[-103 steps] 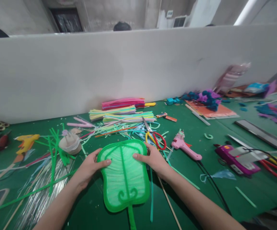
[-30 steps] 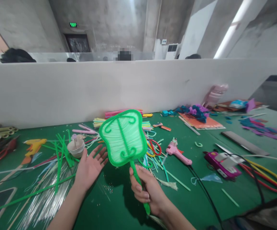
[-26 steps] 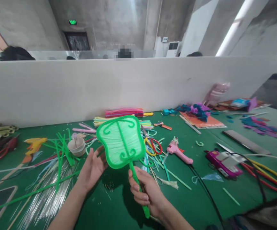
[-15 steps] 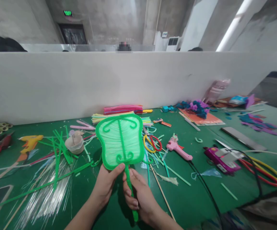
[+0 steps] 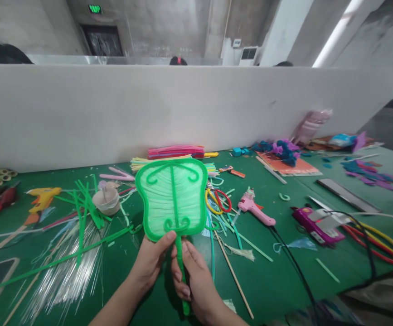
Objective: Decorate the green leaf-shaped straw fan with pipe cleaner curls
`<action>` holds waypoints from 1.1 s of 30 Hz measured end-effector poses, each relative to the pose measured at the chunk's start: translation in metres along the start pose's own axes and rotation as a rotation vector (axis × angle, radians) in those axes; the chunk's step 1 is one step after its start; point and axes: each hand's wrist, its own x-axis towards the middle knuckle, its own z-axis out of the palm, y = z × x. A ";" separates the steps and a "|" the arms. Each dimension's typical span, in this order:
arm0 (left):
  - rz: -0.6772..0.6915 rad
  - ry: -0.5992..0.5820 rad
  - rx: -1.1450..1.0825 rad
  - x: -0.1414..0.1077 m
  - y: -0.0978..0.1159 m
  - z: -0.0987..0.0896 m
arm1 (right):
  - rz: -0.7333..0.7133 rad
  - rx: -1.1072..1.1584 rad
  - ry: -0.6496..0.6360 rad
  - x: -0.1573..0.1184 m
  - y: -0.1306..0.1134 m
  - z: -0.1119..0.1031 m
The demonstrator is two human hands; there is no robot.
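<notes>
A green hand fan [image 5: 160, 199] made of fuzzy pipe cleaners is held up over the table, its face toward me. Its panel is pale green with a darker rim, a centre rib and curled scrolls at top and bottom. My right hand [image 5: 194, 280] is closed round the handle, whose lower tip sticks out below. With its thumb on the bottom rim and its fingers behind, my left hand [image 5: 153, 258] pinches the fan's lower edge. Behind the fan lie bundles of pink pipe cleaners [image 5: 176, 151] and scissors with red and yellow handles [image 5: 222, 201].
On the green table [image 5: 271, 290] lie a pink glue gun [image 5: 255, 209] with its cable, a yellow glue gun [image 5: 43, 199], a cup [image 5: 107, 201], clear thin rods [image 5: 67, 271] and a purple power strip [image 5: 315, 226]. Large scissors [image 5: 376, 240] lie at right. A white partition [image 5: 114, 113] stands behind.
The fan has turned slightly, its head shifting right and its handle tip swinging left. Both hands keep their hold. The whole view has shifted a little.
</notes>
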 end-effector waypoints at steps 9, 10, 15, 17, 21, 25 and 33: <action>-0.054 0.123 -0.025 0.038 0.055 -0.039 | 0.356 -0.225 -0.073 -0.042 -0.082 -0.054; -0.108 0.127 0.012 0.040 0.058 -0.044 | 0.377 -0.300 -0.093 -0.045 -0.089 -0.062; -0.138 0.095 0.421 0.042 0.058 -0.053 | 0.357 -0.740 -0.129 -0.045 -0.097 -0.085; -0.098 0.130 0.490 0.046 0.055 -0.055 | 0.262 -1.025 -0.110 -0.039 -0.098 -0.090; -0.080 0.142 0.573 0.058 0.049 -0.055 | -0.134 -1.548 -0.085 -0.023 -0.110 -0.100; -0.021 0.148 0.638 0.054 0.042 -0.052 | -0.179 -1.702 -0.052 -0.014 -0.119 -0.108; 0.453 -0.226 1.179 0.028 0.029 -0.075 | -0.377 -1.897 0.277 -0.021 -0.142 -0.130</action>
